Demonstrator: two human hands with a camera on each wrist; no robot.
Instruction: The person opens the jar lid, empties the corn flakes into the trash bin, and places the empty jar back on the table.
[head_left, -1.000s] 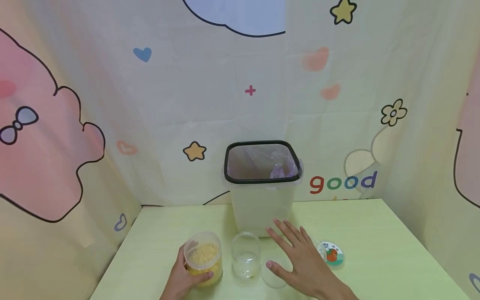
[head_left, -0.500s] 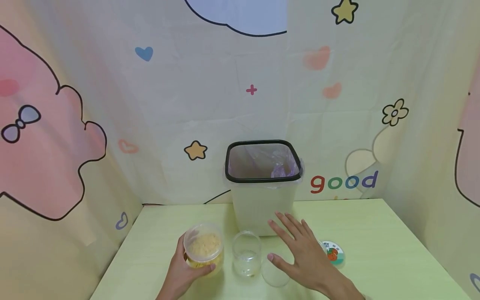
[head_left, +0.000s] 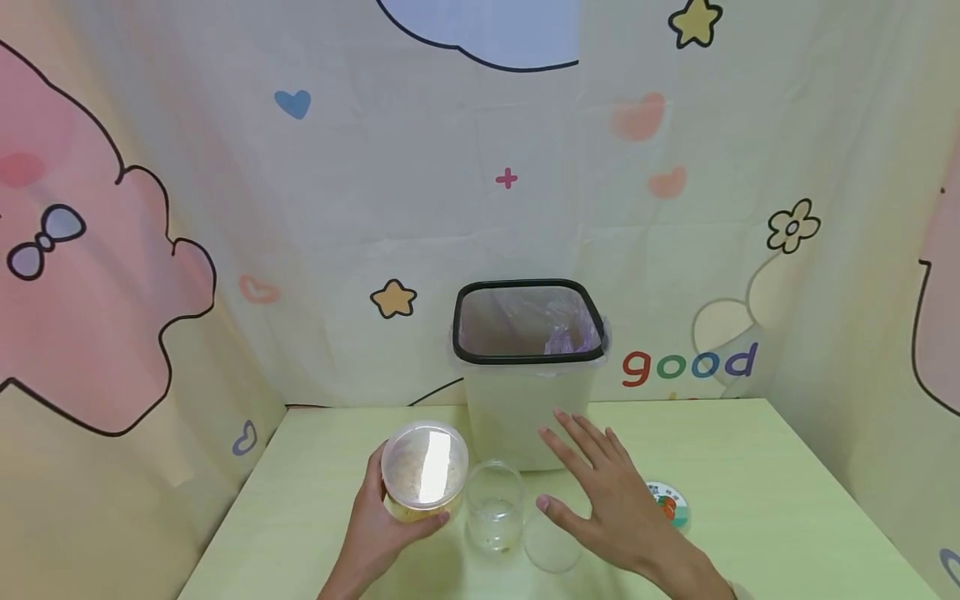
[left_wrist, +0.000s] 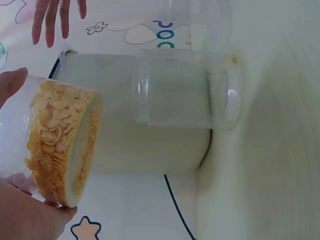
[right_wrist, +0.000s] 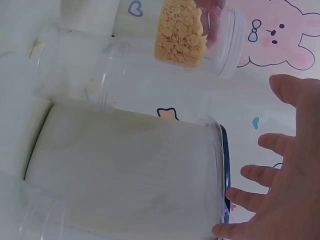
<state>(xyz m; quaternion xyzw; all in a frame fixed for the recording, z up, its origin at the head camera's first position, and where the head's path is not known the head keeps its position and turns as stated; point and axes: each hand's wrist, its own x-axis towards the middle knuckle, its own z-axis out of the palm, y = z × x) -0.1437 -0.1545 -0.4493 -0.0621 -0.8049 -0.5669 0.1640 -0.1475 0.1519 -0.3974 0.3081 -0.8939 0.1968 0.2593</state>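
Observation:
My left hand (head_left: 378, 525) grips a clear jar of yellow flakes (head_left: 423, 468), held off the table with its mouth tipped toward me; the flakes (left_wrist: 57, 140) show through its wall in the left wrist view. An empty clear jar (head_left: 492, 515) stands just right of it, also seen as the empty jar (right_wrist: 75, 65). My right hand (head_left: 603, 496) is flat with its fingers spread, hovering low between the empty jar and the bin, holding nothing. A clear round lid (head_left: 551, 547) lies under its thumb side.
A white bin (head_left: 525, 408) with a black rim and a plastic liner stands at the back middle of the pale green table (head_left: 787, 500). A small round lid with an orange picture (head_left: 670, 506) lies right of my right hand. Printed cloth walls close in three sides.
My left hand has lifted the flake jar off the table and tipped its mouth toward me. The right hand has stayed spread, drifting slightly back toward the bin.

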